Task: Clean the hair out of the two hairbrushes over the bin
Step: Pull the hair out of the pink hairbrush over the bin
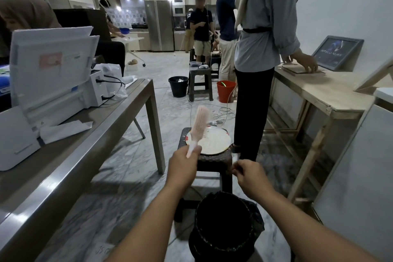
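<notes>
Fingers of the left hand wrap the pink hairbrush handle at 12 o'clock from the bin; the right hand pinches something pale, probably hair. Second brush unseen; cleaning looks unfinished.

1. The pink brush is blurry, so any hair in it cannot be seen.
2. The right hand pinches something tiny, too small to tell.
3. The black bin is dark inside, and its bottom is cut off.
</notes>
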